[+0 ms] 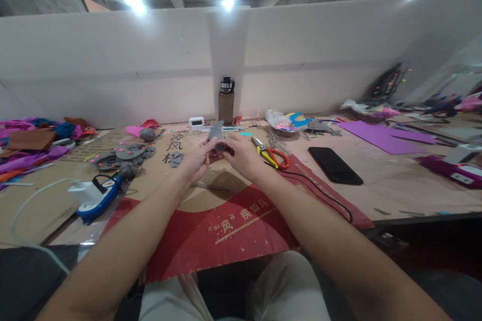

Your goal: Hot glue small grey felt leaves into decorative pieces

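A small grey piece that looks like felt stands up between my two hands above the cardboard. My left hand pinches its lower left side between thumb and fingers. From the right, my right hand closes on the lower end, where a darker part shows at the fingertips; I cannot make out that part exactly. Just right of my right hand lie scissors with yellow and orange-red handles. Small grey scraps rest on the cardboard left of my left hand.
A red and brown cardboard sheet covers the table front. Behind stand a dark bottle and small white clock. A phone and purple sheets lie right. Left are a blue power strip, grey felt shapes and colourful scraps.
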A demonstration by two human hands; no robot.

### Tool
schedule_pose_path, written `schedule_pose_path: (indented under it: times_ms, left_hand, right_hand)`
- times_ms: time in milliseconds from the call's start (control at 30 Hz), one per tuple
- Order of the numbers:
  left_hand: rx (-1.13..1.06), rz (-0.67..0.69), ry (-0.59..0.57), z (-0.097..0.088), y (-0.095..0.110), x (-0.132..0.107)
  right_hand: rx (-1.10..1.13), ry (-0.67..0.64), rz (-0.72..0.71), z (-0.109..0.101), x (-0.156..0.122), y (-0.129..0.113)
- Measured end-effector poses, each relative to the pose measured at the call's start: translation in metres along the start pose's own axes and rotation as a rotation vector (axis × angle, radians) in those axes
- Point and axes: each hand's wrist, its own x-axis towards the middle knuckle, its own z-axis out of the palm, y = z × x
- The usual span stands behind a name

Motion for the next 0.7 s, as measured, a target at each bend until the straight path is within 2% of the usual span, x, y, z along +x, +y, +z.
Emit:
schedule_pose_path:
  times_ms: [100, 200, 333, 433, 567, 700]
  left_hand:
    - [0.018, -0.010, 0.106, -0.005, 0.000, 0.003]
    - [0.080, -0.024, 0.179, -0.009, 0.002, 0.005]
    - [0.182, -0.004, 0.150, -0.010, 0.003, 0.005]
    - [0.289, 0.043, 0.075, -0.008, 0.003, 0.004]
    - [0.413, 0.087, -0.021, -0.006, 0.003, 0.002]
    - [0.402, 0.087, -0.003, -0.006, 0.003, 0.002]
  right_hand:
    - [0.124, -0.031, 0.024, 0.001, 0.001, -0.003]
    - [0.264, 0.058, 0.175, 0.000, 0.002, -0.001]
    - [0.461, 0.259, 0.456, -0.002, 0.007, 0.008]
    - [0.538, 0.310, 0.583, -0.003, 0.009, 0.013]
    - [0.513, 0.256, 0.578, -0.003, 0.008, 0.011]
    - [0.552, 0.203, 0.571, -0.004, 0.006, 0.008]
